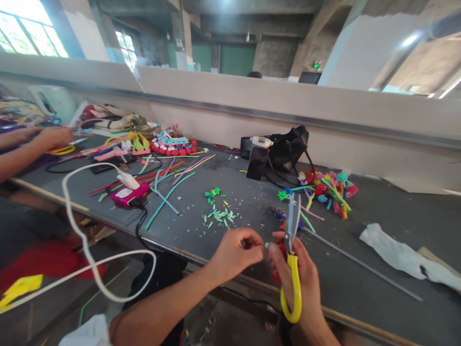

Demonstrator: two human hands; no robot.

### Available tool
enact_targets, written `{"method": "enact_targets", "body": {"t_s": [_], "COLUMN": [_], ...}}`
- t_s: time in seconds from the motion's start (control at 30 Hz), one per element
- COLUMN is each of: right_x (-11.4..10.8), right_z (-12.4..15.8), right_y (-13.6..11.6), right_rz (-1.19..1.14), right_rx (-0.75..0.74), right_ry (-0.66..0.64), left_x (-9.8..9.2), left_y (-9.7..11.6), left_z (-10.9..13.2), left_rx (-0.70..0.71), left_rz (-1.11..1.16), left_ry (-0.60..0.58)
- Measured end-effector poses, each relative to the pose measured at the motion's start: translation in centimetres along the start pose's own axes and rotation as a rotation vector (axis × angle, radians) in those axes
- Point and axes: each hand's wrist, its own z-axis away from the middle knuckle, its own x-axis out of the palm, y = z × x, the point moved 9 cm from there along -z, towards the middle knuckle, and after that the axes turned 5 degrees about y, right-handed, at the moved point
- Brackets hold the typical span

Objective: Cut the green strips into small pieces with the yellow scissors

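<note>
My right hand (300, 274) grips scissors (292, 254) with yellow handles, the blades pointing up and away over the grey table (360, 269). My left hand (236, 252) is pinched beside it, fingertips closed on a tiny green piece (267, 245) held close to my right fingers. Small green and yellow cuttings (219, 214) lie scattered on the table just beyond my hands. A heap of colourful finished flower-like pieces (329, 190) rests further back on the right.
Long coloured strips (169, 185) and a pink glue gun (129, 194) with a white cable lie at left. A black bag (288, 146) and a dark phone (257, 161) stand at the back. Another person's arms (25, 144) work at far left. White cloth (399, 254) lies right.
</note>
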Motion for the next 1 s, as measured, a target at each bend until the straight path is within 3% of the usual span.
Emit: {"method": "enact_targets", "body": {"t_s": [0.1, 0.27, 0.73, 1.0], "right_x": [0.6, 2.3, 2.7, 2.7], "right_z": [0.5, 1.6, 2.4, 2.5], "right_y": [-0.7, -0.9, -1.8, -1.6], "right_rz": [0.142, 0.342, 0.479, 0.450], "right_rx": [-0.100, -0.167, -0.326, -0.310], "right_ry": [-0.051, -0.167, -0.131, -0.168], "left_x": [-1.2, -2.2, -2.7, -2.7], "left_y": [-1.1, -1.3, -1.2, -1.0], "left_z": [-0.6, -1.3, -1.2, -1.2], "left_rx": [-0.142, -0.111, -0.087, -0.071], "left_rz": [0.438, 0.774, 0.875, 0.851], "left_ry": [0.101, 0.174, 0.269, 0.261]}}
